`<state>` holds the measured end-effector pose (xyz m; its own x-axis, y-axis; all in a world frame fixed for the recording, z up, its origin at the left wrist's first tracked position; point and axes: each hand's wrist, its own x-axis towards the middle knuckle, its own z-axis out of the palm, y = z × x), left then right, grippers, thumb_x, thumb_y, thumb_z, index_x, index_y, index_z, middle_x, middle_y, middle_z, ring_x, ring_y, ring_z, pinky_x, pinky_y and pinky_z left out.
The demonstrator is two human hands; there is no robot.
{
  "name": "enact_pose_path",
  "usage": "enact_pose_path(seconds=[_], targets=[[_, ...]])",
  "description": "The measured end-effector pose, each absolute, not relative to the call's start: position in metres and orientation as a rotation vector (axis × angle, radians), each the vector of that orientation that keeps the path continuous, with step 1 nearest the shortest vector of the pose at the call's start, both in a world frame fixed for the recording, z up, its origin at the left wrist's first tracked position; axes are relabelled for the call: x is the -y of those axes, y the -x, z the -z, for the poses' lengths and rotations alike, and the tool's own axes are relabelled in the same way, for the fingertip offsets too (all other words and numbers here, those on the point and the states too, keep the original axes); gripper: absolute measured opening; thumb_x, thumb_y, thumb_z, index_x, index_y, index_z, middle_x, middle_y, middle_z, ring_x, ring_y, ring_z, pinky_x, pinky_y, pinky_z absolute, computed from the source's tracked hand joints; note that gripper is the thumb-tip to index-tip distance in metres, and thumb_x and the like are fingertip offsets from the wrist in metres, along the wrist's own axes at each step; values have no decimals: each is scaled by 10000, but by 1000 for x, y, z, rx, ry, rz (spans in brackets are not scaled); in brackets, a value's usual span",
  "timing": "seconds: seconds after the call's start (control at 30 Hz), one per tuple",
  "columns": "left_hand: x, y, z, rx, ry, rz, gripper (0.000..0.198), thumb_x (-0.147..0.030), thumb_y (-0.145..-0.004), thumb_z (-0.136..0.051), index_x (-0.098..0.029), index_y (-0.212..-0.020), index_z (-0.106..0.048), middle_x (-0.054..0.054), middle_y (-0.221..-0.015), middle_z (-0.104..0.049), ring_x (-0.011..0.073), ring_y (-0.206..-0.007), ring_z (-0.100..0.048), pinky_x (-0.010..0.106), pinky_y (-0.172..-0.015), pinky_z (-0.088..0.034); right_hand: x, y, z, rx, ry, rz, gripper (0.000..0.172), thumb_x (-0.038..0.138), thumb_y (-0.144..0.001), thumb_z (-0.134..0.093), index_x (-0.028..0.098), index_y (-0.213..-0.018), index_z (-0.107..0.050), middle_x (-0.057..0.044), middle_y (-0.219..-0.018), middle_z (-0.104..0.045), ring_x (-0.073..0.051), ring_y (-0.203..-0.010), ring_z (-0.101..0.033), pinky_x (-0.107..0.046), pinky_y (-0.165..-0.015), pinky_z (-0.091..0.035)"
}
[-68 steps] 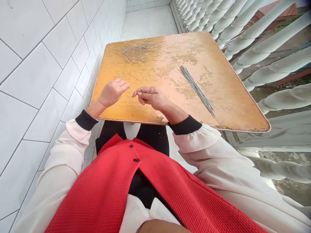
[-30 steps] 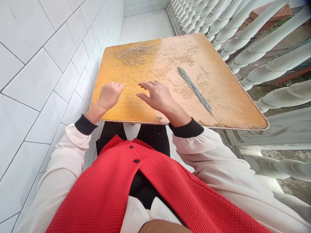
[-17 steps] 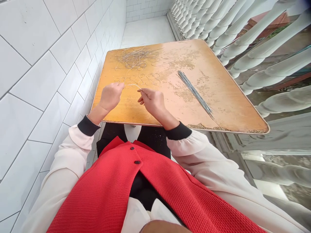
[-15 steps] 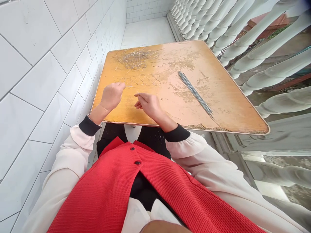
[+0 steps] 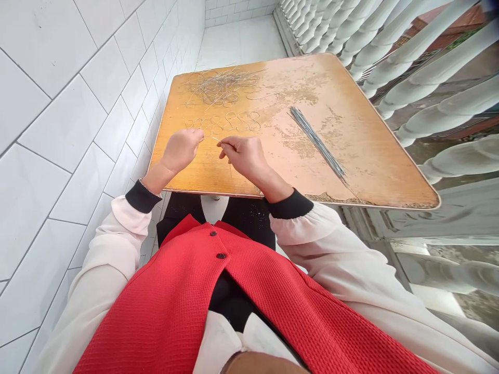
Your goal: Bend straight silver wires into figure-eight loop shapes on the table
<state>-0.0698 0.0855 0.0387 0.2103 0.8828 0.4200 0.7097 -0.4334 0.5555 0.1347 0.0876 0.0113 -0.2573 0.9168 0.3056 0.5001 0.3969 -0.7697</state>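
A thin piece of wire (image 5: 212, 137) spans the gap between my hands, above the near left part of the wooden table (image 5: 273, 171). My left hand (image 5: 181, 150) is closed, its fingertips pinching the wire's left end. My right hand (image 5: 244, 155) pinches the same wire at its other side, and a thin end seems to hang below its fingers. Just beyond my hands lies a row of bent wire loops (image 5: 230, 122), shaped like figure eights. Farther back is a tangled heap of wire (image 5: 224, 85).
A bundle of straight grey wires (image 5: 317, 145) lies slantwise on the table's right half. The tabletop's surface is worn and peeling. A white tiled wall (image 5: 78, 114) runs close on the left, and a white balustrade (image 5: 421, 109) borders the right side.
My right hand has moved up and turned, its fingers now closed on the wire near my left hand. The left hand has stayed nearly in place. The view has shifted slightly.
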Motion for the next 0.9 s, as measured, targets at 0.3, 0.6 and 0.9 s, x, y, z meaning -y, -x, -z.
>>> enact_pose_path(seconds=[0.3,0.6,0.9], targets=[[-68,38,-51,-1259,-1226,-1335,171,-257,-1002,-611,-174,-854,-636,-34,-662,-637,38,-571,-560,158,-594,-464,-81,-107,-16,1386,1035,-1244,114,215,-929,-666,164,-828,-660,15,-600,-676,-62,-399,-544,-163,-401,-440],[-66,36,-48,-1140,-1012,-1316,279,-169,-1028,-500,-175,-754,-550,-34,-662,-589,26,-542,-529,153,-576,-447,-78,-101,-15,1187,955,-1332,146,288,-936,-676,191,-840,-625,23,-646,-678,-62,-447,-559,-163,-450,-460],[-66,30,-20,-1071,-978,-1314,261,-200,-1021,-518,-182,-763,-556,-22,-730,-640,42,-609,-598,175,-657,-504,-78,-108,-8,1136,964,-1427,115,234,-911,-676,176,-816,-653,3,-664,-693,-76,-492,-611,-174,-503,-509]])
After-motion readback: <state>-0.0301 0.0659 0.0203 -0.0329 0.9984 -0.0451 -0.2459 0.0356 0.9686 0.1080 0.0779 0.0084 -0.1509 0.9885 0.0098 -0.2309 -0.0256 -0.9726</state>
